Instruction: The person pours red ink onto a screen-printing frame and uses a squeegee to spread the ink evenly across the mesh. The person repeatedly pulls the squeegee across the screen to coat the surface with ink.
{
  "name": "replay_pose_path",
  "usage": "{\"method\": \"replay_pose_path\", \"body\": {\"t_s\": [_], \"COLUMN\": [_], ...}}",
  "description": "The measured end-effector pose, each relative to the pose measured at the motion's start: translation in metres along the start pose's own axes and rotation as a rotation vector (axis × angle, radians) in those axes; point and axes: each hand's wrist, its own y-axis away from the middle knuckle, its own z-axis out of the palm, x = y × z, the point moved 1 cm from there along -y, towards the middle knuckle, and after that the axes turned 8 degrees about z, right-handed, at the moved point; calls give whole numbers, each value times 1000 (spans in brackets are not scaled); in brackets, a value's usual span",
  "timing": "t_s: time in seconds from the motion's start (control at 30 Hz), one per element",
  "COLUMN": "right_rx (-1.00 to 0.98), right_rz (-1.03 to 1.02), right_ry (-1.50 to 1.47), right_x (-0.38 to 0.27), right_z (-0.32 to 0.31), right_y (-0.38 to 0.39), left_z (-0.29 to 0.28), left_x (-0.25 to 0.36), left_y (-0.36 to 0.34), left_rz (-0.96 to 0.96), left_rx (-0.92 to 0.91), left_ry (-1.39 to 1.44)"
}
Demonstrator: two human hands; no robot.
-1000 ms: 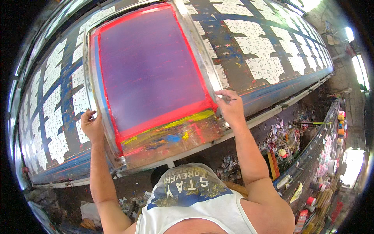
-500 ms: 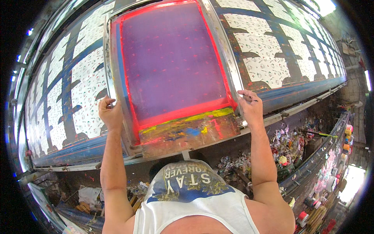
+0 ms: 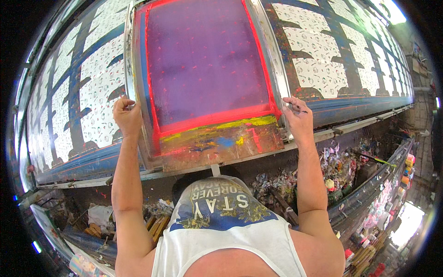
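In front of me a large screen printing frame lies over the long printing table, with metal side rails, purple mesh and a red border. Yellow, blue and pink ink smears mark the brown board at its near end. My left hand is closed, its thumb and fingers pinching the left rail near the lower corner. At the opposite rail my right hand pinches the frame's edge with curled fingers, dark ink on them. Both arms reach forward, bent slightly.
White printed fabric pieces lie in rows on the dark blue table on both sides. A metal rail runs along its near edge. Below are heaps of crumpled scraps and wooden sticks. Colourful containers line the right side.
The printing frame and both hands sit slightly higher in the picture, as the whole view has shifted. Both hands keep their hold on the side rails.
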Motion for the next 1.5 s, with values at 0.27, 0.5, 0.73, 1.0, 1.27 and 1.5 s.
{"method": "replay_pose_path", "body": {"t_s": [0.27, 0.5, 0.73, 1.0, 1.27, 1.5], "right_rx": [112, -312, -191, -263, -309, -128], "right_rz": [-612, -955, -989, -784, -693, -816], "right_ry": [857, 711, 712, 860, 884, 813], "right_x": [-49, -62, -92, -146, -150, -122], "right_z": [23, 82, 87, 130, 118, 135], "right_y": [70, 138, 136, 112, 128, 138], "left_z": [3, 9, -6, 5, 14, 17], "left_x": [13, 16, 16, 8, 0, -4], "left_y": [0, 1, -18, -19, -11, -11], "left_rz": [84, 59, 13, 190, 355, 330], "left_rx": [-46, -98, -295, -210, -159, -179], "left_ry": [-175, -280, -278, -267, -407, -388]}}
